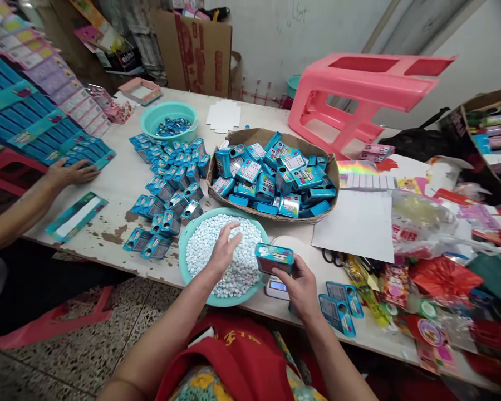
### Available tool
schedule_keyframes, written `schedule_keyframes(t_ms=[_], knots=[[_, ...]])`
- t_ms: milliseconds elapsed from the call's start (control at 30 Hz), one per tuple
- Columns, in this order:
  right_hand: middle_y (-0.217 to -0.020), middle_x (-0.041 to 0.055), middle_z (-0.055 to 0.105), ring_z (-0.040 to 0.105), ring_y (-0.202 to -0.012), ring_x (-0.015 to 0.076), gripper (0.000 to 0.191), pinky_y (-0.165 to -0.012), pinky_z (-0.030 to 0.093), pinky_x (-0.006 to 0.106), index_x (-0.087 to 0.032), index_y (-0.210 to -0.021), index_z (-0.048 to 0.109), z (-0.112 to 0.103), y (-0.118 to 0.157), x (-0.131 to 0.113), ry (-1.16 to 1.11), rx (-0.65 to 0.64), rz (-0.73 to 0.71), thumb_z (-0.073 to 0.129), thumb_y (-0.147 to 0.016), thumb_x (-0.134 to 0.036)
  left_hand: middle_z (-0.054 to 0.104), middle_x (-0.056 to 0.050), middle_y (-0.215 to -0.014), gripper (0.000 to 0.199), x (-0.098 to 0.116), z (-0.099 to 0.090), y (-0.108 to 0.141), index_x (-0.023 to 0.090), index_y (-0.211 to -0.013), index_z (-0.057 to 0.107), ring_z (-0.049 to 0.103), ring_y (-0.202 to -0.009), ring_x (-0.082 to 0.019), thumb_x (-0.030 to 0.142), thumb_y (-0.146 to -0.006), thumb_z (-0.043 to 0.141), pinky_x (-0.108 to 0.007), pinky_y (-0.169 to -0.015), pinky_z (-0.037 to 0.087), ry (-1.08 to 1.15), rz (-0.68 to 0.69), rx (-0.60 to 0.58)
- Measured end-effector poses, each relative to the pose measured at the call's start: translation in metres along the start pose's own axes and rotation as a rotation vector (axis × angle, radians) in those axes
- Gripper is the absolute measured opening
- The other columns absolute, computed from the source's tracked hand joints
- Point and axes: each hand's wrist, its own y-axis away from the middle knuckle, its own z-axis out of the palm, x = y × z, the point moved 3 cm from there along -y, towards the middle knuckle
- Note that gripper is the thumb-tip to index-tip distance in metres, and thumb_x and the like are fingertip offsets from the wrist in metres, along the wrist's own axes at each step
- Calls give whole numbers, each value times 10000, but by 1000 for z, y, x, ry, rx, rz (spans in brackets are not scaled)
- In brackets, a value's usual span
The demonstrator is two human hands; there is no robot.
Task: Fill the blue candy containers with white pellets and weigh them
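My left hand (pixel 225 248) is over a mint-green basin (pixel 184 266) of small pale blue and white candies (pixel 204 245). Its index finger and thumb are apart, and the other fingers are partly hidden. In my right hand (pixel 297 284) is a small blue candy tin (pixel 274 255), gripped near the basin's right rim. A white digital scale (pixel 277 286) lies partly beneath that hand. Two more tins (pixel 337 313) lie beside my right wrist. Beyond the basin, a cut-down cardboard box (pixel 217 194) is heaped with blue tins (pixel 267 186).
Several tins (pixel 167 221) stand in rows left of the box, near another green basin (pixel 146 125) of small items. A co-worker's hand (pixel 73 171) touches a blue display tray at far left. A pink stool (pixel 359 83) lies on the table; mixed packaging (pixel 434 278) covers the right side.
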Motion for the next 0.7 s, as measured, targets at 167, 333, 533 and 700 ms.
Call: schedule_keyframes(t_ms=[167, 333, 533, 700], knots=[[-1034, 56, 636, 592, -956, 233, 378, -859, 486, 391, -210, -1091, 581, 34, -3, -15, -83, -94, -80, 691, -761, -359, 593, -60, -1226, 502, 47, 3, 29, 277, -1160, 626, 513, -1155, -268, 168, -675, 692, -380, -1012, 358, -408, 270, -380], [-1361, 103, 452, 477, -1213, 267, 623, -1001, 419, 453, -253, -1345, 382, 11, 8, -15, 147, 29, -189, 644, -799, -397, 643, -37, -979, 403, 63, -59, 48, 242, -1027, 647, 580, -919, -221, 260, -642, 766, -307, -853, 433, -499, 299, 180], [-1109, 108, 618, 574, -1043, 319, 567, -877, 474, 469, -238, -1197, 536, -83, 69, 59, 662, 46, -233, 612, -758, -589, 588, -73, -1047, 532, 68, -239, 43, 192, -1099, 540, 540, -1026, -285, 348, -633, 745, -426, -967, 379, -950, 292, 1092], [-1271, 146, 512, 496, -1164, 340, 717, -968, 414, 520, -209, -1315, 428, -105, 117, 96, 867, 56, -159, 583, -758, -632, 558, -46, -950, 428, 36, -339, -2, 183, -881, 429, 549, -995, -309, 299, -595, 727, -555, -897, 422, -1037, -38, 1274]])
